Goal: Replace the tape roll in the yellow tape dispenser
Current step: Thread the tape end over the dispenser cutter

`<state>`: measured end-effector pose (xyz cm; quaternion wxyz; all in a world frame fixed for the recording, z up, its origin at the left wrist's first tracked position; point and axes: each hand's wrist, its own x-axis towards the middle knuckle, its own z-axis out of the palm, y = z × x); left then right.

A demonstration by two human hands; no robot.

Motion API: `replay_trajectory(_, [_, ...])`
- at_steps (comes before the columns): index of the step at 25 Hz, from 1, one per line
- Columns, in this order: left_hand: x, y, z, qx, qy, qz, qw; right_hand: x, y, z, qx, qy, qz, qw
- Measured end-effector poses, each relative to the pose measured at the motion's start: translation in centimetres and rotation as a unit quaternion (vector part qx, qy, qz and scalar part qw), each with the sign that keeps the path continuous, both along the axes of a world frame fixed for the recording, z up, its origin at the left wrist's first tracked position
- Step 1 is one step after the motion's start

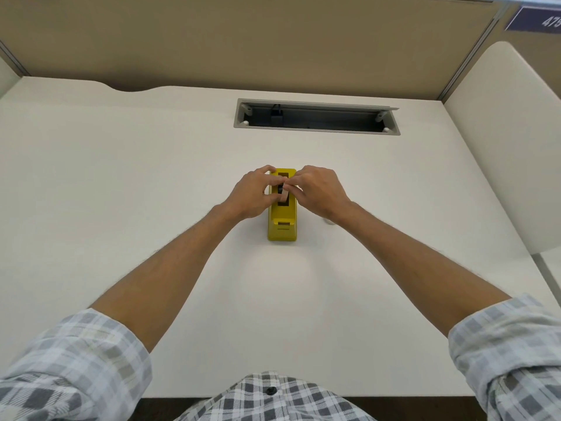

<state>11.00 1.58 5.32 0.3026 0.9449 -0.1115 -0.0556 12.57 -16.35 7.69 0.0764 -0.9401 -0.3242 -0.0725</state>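
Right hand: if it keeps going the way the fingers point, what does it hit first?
The right hand points left across the dispenser, so it would likely meet the roll it already touches, then the left hand. Depth is unclear.

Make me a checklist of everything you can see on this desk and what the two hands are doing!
Surface: white desk, mostly bare.
Job's things: yellow tape dispenser stands at the middle of the desk; a tape roll on a black hub sits at its slot, between the fingers.
Clutter: a small pale object beside the dispenser, mostly hidden under the right wrist; cannot tell what it is.
Grippers: left hand and right hand both pinch at the roll over the slot.
Cables: a dark plug with a cord inside the open cable tray.
Surroundings: tan partition wall, a blue number sign, a pale chair back, plaid sleeves.
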Motion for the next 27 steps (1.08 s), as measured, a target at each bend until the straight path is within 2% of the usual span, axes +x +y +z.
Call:
replay_trajectory(8, [-0.1, -0.1, 0.4, 0.005, 0.004, -0.005, 1.000, 0.4, 0.9, 0.8, -0.077, -0.017, -0.017, 0.997])
replay_trajectory(14, [0.0, 0.0, 0.1, 0.011, 0.007, 0.003, 1.000, 0.1, 0.5, 0.3, -0.011, -0.002, -0.003, 1.000])
replay_trajectory(17, [0.0, -0.1, -0.2, 0.011, 0.010, 0.004, 1.000, -0.1, 0.3, 0.0, -0.015, -0.013, 0.004, 1.000])
replay_trajectory(21, [0.1, 0.0, -0.3, 0.008, 0.009, 0.006, 1.000, -0.9, 0.2, -0.6, 0.003, -0.054, -0.038, 0.998])
replay_trajectory(24, [0.1, 0.1, -0.4, 0.002, 0.004, 0.005, 1.000, -1.8, 0.5, -1.0, 0.050, -0.080, -0.064, 0.994])
replay_trajectory(27, [0.1, 0.1, -0.5, -0.003, 0.005, 0.005, 1.000, -2.0, 0.9, -1.1, 0.058, -0.077, -0.062, 0.993])
